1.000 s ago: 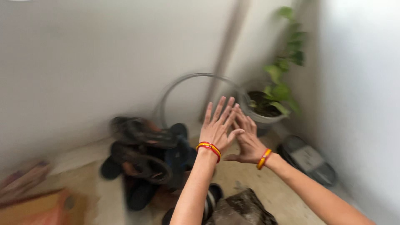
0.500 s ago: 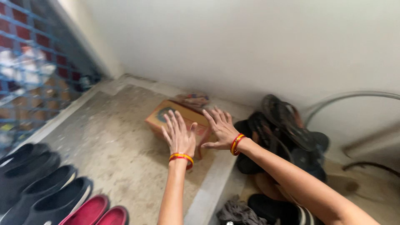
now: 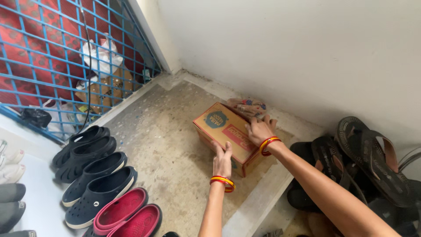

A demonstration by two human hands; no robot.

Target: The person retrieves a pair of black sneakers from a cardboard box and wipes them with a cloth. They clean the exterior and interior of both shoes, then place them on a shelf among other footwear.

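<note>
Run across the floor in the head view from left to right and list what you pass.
Black clogs → pink clogs → left hand on the near side of the cardboard box → right hand on its top → pile of black sandals by the wall.

Your two bare forearms, a pair of bangles at each wrist.

You wear no sleeves here; both arms show uncovered from the bottom edge of the view up to the hands. On your left hand [image 3: 222, 159] side, the wrist carries thin round bangles [image 3: 223, 181] in red and yellow, stacked close together. Your right hand [image 3: 259, 130] has a matching red-and-yellow set [image 3: 268, 144] at its wrist. No rings, watch or gloves show on either hand.
</note>
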